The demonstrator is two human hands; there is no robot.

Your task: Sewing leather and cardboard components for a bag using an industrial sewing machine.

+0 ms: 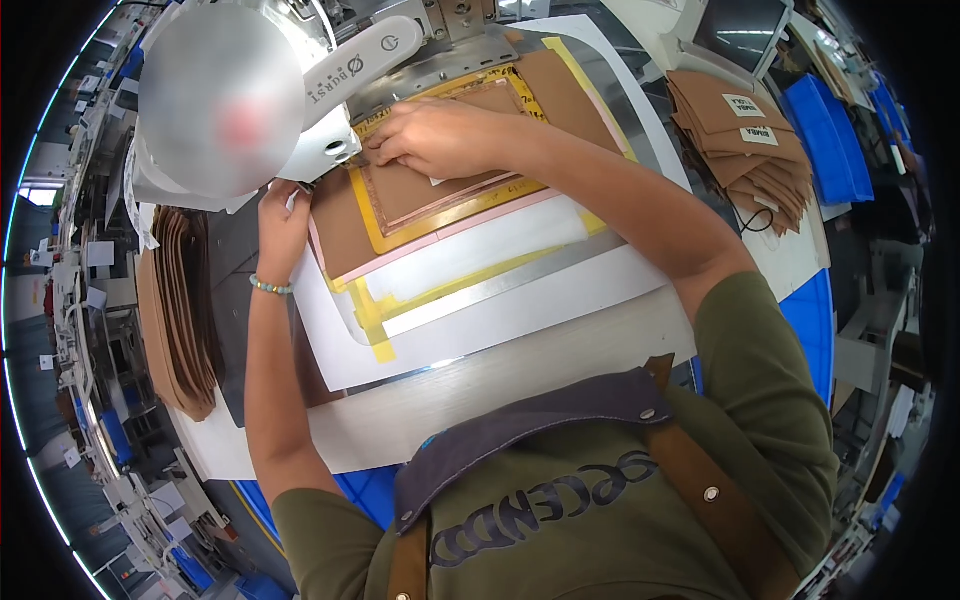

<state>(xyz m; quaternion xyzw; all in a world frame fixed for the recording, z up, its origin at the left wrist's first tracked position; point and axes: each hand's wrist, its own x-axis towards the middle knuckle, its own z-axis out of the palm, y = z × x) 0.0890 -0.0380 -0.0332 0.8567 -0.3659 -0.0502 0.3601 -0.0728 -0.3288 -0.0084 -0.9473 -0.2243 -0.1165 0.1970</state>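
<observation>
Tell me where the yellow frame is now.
In the head view, the yellow frame lies at upper centre, partly under the right hand, right of the white machine head.

Smooth white table (390, 425) open along its near edge, bulky white sewing machine (365, 62) blocking far left corner, stacked flat brown panels (172, 310) crowding left edge

A round blur hides much of the white machine (322, 150), beneath which the left hand's (283, 220) fingertips are partly lost. The right hand (435, 138) and forearm cover parts of the yellow frame (400, 240).
</observation>
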